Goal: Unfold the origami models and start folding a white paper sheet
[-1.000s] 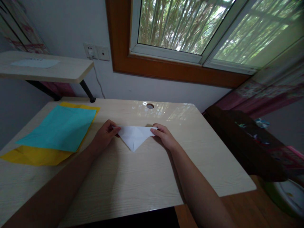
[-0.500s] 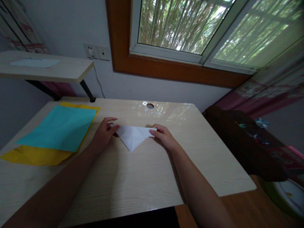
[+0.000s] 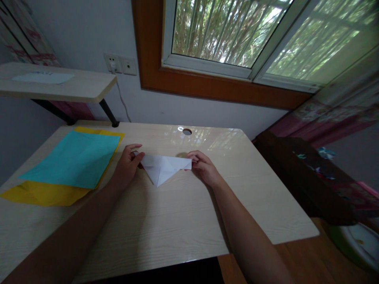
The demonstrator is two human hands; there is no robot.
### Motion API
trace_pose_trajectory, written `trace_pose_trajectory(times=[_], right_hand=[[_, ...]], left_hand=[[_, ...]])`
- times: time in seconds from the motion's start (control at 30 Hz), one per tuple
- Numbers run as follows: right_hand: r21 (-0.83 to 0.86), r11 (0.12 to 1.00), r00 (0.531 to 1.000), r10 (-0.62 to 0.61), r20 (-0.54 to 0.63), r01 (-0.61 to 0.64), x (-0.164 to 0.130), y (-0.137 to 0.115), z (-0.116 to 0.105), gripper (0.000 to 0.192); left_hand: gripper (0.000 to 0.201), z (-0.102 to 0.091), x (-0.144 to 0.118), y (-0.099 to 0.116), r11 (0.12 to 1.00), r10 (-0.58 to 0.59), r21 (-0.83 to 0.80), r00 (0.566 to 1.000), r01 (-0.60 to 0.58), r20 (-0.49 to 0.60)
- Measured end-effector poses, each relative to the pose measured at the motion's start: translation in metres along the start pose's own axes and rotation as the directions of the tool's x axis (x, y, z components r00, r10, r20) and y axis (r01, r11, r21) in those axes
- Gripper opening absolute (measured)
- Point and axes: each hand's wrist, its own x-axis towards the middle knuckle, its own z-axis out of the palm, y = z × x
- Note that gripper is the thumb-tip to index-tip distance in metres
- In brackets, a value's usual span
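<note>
A white paper (image 3: 162, 167) folded into a downward-pointing triangle lies near the middle of the pale wooden desk (image 3: 183, 221). My left hand (image 3: 126, 167) pinches its left corner between thumb and fingers. My right hand (image 3: 203, 167) grips its right corner, which is lifted slightly off the desk. The paper's point faces me, and creases show on its surface.
A teal sheet (image 3: 74, 159) lies on a yellow sheet (image 3: 44, 193) at the desk's left. A cable hole (image 3: 186, 131) sits at the back edge. A raised shelf (image 3: 59, 85) stands at the left, wall sockets (image 3: 120, 64) behind, and a dark piece of furniture (image 3: 308, 177) at the right.
Both hands and the white paper have shifted a little to the left and away from me. The right corner of the paper has lifted as my right fingers curled around it.
</note>
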Motion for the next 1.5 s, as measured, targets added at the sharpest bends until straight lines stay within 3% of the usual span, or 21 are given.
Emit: trace_pose_trajectory(times=[0.17, 0.33, 0.5, 0.73, 1.0, 1.33, 1.5], right_hand=[[-0.122, 0.991, 0.997, 0.055, 0.054, -0.048, -0.002, -0.003, 0.001, 0.021], [-0.184, 0.979, 0.996, 0.088, 0.022, -0.082, -0.003, -0.006, 0.003, 0.023], [-0.340, 0.940, 0.999, 0.032, -0.022, -0.037, -0.001, -0.004, 0.001, 0.018], [-0.376, 0.924, 0.995, -0.086, -0.041, 0.065, 0.003, -0.004, 0.001, 0.011], [-0.268, 0.963, 0.989, -0.005, -0.150, -0.036, 0.004, 0.002, 0.001, 0.018], [-0.212, 0.975, 0.975, 0.011, -0.224, -0.060, 0.008, 0.008, -0.001, 0.024], [-0.113, 0.993, 0.966, 0.013, -0.257, -0.043, 0.010, 0.011, -0.002, 0.037]], left_hand=[[0.040, 0.000, 0.000, 0.004, 1.000, -0.007, 0.022, 1.000, 0.007, -0.003], [0.038, 0.000, -0.001, 0.006, 0.999, 0.015, 0.040, 1.000, -0.014, -0.015], [0.040, 0.000, -0.001, 0.002, 0.999, 0.021, 0.030, 1.000, -0.021, -0.014], [0.041, 0.001, -0.002, 0.004, 0.999, 0.020, 0.045, 1.000, -0.020, -0.005], [0.035, 0.001, -0.004, 0.009, 0.977, -0.028, 0.210, 0.999, 0.023, 0.021], [0.034, 0.004, -0.006, 0.006, 0.975, -0.085, 0.212, 0.995, 0.071, 0.058], [0.034, 0.004, -0.007, 0.008, 0.978, -0.089, 0.194, 0.993, 0.073, 0.075]])
